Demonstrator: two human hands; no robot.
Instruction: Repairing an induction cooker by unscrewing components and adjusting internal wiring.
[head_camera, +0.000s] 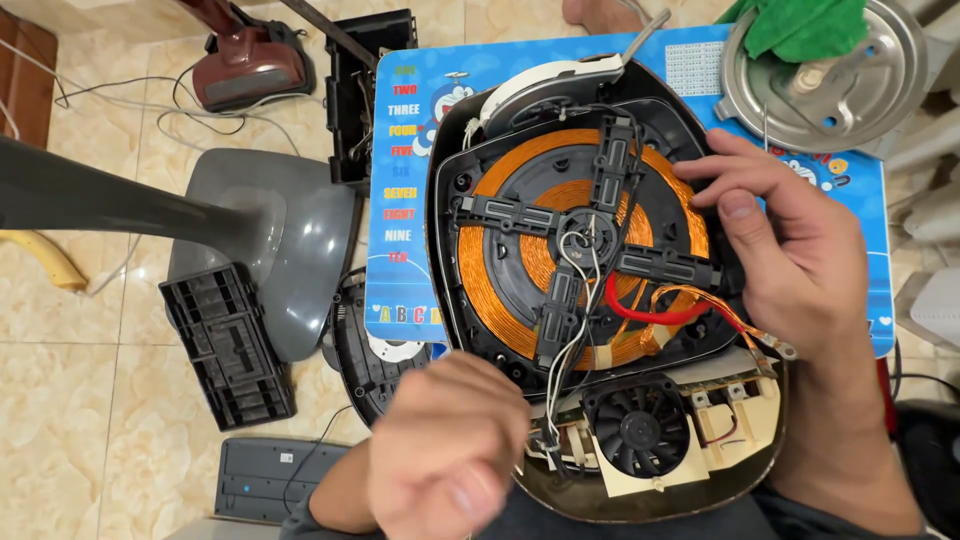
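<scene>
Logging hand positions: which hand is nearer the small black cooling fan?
Left. The left hand is a blurred fist just left of the fan; the right hand rests higher, on the copper coil's right edge.

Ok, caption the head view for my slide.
Opened cooker base with copper coil and fan; right hand steadies its edge, left hand blurred in front.

We count two hands over the work: our left hand (445, 455) and our right hand (790, 250). There is one opened cooker (600, 250) with one copper coil (480, 280), one black cross bracket (590, 235), one fan (640, 430) and one red wire (650, 312). On the table (400, 250) we see one metal disc (840, 90) and one green cloth (800, 25). On the floor we count one grey stand (270, 240) and one black grille (225, 345).
</scene>
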